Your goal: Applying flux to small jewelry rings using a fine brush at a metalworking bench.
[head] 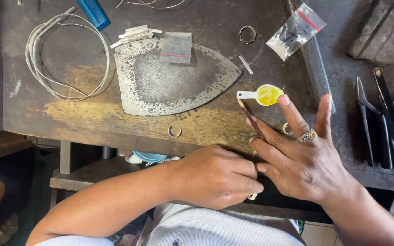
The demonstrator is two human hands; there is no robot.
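My left hand is closed at the bench's front edge, pinching a small pale ring-like piece that peeks out under its fingertips. My right hand is spread, with a ring on one finger, and its thumb and forefinger meet the left fingertips. A thin reddish-brown brush lies just above the hands, pointing to a small white spoon with yellow paste. A metal ring lies on the wooden bench to the left of the hands.
A flat iron-shaped metal plate lies mid-bench with a small plastic bag on it. Coiled white wire, metal strips, another ring, a second bag and a blue lighter surround it. Pliers lie right.
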